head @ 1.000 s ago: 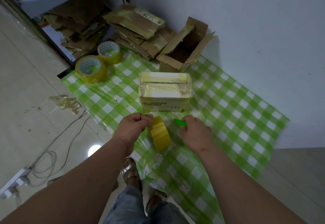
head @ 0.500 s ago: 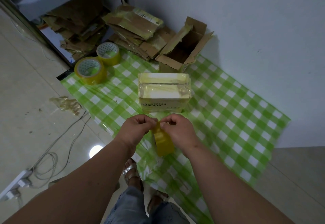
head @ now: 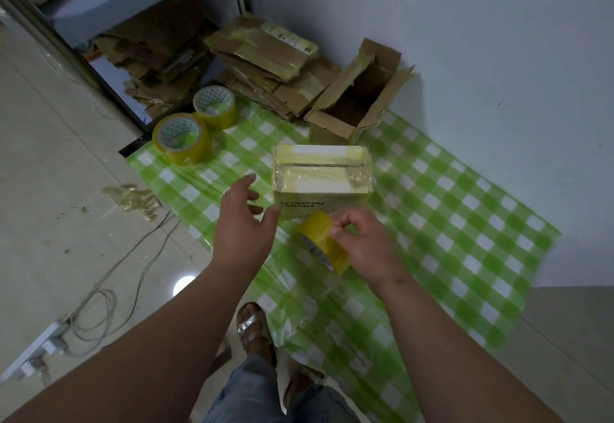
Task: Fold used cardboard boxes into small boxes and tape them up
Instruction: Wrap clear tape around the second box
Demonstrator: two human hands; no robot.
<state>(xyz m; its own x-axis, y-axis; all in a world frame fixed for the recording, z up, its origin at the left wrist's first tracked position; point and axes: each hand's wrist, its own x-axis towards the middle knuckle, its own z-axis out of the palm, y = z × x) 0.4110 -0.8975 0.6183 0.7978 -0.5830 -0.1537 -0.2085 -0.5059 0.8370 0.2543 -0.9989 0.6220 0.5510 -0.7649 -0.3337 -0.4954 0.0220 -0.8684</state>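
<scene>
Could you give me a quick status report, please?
Left hand open, reaching toward taped box. Right hand grips tape roll. Nothing blocking.

Box [head: 320, 178] print partly hidden by tape roll [head: 324, 241] and left hand [head: 244, 223]. Right hand [head: 367, 246] motion-blurred. Both forearms cut off at bottom edge.

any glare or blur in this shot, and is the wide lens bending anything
Head view: a round glare spot on the floor tile; the right hand holding the tape roll is slightly motion-blurred, the left hand sharper; the wide lens bows the door frame at upper left; light is dim and even, shadows soft.
</scene>
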